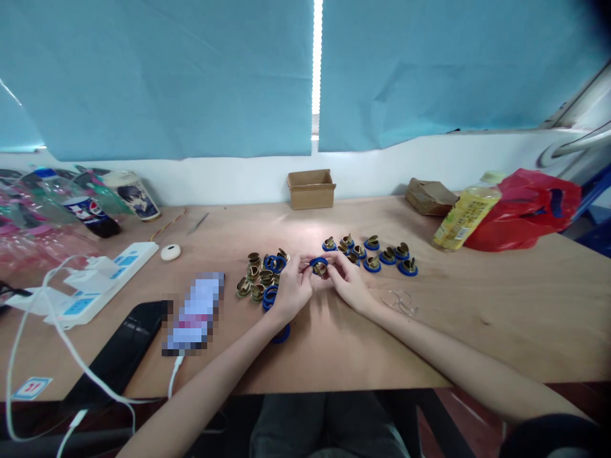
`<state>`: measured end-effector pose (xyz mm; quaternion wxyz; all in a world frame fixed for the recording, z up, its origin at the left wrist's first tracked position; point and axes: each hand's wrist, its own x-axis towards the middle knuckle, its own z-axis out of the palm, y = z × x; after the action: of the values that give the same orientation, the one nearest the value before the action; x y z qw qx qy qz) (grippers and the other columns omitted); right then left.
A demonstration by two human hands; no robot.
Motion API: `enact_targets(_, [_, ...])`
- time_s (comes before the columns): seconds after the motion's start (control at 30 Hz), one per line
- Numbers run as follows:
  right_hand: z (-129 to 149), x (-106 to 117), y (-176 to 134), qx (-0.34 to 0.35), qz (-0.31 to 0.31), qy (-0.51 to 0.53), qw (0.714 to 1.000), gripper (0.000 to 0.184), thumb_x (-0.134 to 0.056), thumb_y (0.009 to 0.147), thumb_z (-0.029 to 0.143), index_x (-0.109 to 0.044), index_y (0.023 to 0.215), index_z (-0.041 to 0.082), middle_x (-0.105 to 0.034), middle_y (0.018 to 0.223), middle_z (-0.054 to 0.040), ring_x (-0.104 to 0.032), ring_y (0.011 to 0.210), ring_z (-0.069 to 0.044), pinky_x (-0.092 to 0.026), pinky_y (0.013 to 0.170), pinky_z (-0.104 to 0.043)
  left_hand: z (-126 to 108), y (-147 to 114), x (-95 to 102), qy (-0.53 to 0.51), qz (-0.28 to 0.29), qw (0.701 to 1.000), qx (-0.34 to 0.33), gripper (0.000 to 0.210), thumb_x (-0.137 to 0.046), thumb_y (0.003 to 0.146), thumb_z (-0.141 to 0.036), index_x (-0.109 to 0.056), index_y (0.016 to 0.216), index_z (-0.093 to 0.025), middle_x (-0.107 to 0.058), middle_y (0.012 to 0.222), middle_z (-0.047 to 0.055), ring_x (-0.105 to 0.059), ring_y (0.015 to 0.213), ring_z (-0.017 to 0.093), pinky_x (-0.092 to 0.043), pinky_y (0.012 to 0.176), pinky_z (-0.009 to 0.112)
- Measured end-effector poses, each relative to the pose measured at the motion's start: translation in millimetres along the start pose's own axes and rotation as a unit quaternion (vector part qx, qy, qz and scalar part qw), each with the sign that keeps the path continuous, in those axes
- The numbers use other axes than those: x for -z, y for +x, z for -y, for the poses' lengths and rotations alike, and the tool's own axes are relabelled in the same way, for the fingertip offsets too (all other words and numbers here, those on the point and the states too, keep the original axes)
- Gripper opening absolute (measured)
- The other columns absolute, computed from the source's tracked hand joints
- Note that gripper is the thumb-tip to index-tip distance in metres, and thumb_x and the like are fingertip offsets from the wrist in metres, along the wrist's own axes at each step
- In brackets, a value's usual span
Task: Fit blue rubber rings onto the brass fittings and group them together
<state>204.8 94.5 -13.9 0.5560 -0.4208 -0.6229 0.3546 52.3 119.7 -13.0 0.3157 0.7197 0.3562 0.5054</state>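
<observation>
My left hand (pixel 294 286) and my right hand (pixel 351 283) meet at the middle of the table. Between their fingertips they hold a round brass-coloured fitting with a blue ring (pixel 319 267) around it. Loose brass fittings (pixel 254 273) without rings lie in a group left of my left hand. Blue rings (pixel 270 294) are piled beside and partly behind that hand, with another blue ring (pixel 281 334) nearer the front. Beyond my right hand stand several fittings with blue rings (pixel 372 263), their small brass flaps tilted up.
Thin wire loops (pixel 401 301) lie beside my right forearm. At left are a phone (pixel 195 315), a black phone-like slab (pixel 126 346), a white power strip (pixel 102 286) with cables, and bottles (pixel 90 213). A cardboard box (pixel 312 191), yellow bottle (pixel 465 213) and red bag (pixel 522 210) stand behind.
</observation>
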Motion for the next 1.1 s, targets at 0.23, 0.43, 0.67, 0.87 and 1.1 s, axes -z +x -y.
enact_targets(0.23, [6.9, -1.2, -1.8, 0.007, 0.007, -0.029, 1.0, 0.02, -0.046, 0.09, 0.021, -0.056, 0.108, 0.021, -0.064, 0.089, -0.0027, -0.063, 0.074, -0.016, -0.052, 0.073, -0.031, -1.3, -1.0, 1.7, 0.007, 0.007, 1.0, 0.002, 0.028, -0.048, 0.082, 0.0, -0.055, 0.102, -0.019, -0.063, 0.103, 0.009, -0.064, 0.099, 0.021, -0.051, 0.091, 0.037])
enact_targets(0.43, [8.7, -1.7, -2.9, 0.001, 0.011, -0.048, 0.999, 0.021, -0.046, 0.091, 0.023, -0.056, 0.11, 0.022, -0.065, 0.088, -0.0028, -0.063, 0.075, -0.017, -0.052, 0.072, -0.031, -1.3, 0.0, 2.1, 0.004, -0.006, 1.0, 0.015, 0.027, -0.049, 0.081, 0.0, -0.055, 0.1, -0.019, -0.064, 0.1, 0.009, -0.065, 0.095, 0.021, -0.052, 0.087, 0.036])
enact_targets(0.67, [6.4, -1.5, -0.9, -0.017, -0.011, -0.012, 1.0, 0.02, -0.048, 0.092, 0.03, -0.057, 0.107, 0.021, -0.062, 0.083, -0.002, -0.061, 0.071, -0.017, -0.052, 0.068, -0.03, -0.7, -0.1, -1.3, -0.026, -0.02, 0.999, 0.033, 0.019, -0.051, 0.088, -0.012, -0.056, 0.105, -0.019, -0.067, 0.101, 0.008, -0.067, 0.095, 0.02, -0.053, 0.086, 0.034])
enact_targets(0.87, [7.6, -3.4, -0.4, -0.023, -0.026, 0.024, 0.999, 0.018, -0.051, 0.09, 0.033, -0.056, 0.102, 0.021, -0.06, 0.076, 0.0, -0.061, 0.067, -0.016, -0.051, 0.064, -0.029, 0.0, 0.1, -1.2, -0.053, -0.027, 0.997, 0.045, 0.012, -0.053, 0.091, -0.022, -0.056, 0.102, -0.018, -0.068, 0.095, 0.007, -0.068, 0.091, 0.019, -0.053, 0.082, 0.031])
enact_targets(1.1, [4.4, -3.9, 1.2, -0.03, -0.036, 0.058, 0.997, 0.016, -0.055, 0.087, 0.034, -0.053, 0.097, 0.022, -0.062, 0.073, 0.0005, -0.061, 0.063, -0.015, -0.051, 0.061, -0.029, -1.2, 0.5, -0.9, -0.061, -0.042, 0.996, 0.052, 0.007, -0.056, 0.089, -0.021, -0.056, 0.095, -0.018, -0.068, 0.087, 0.004, -0.069, 0.084, 0.017, -0.053, 0.075, 0.027])
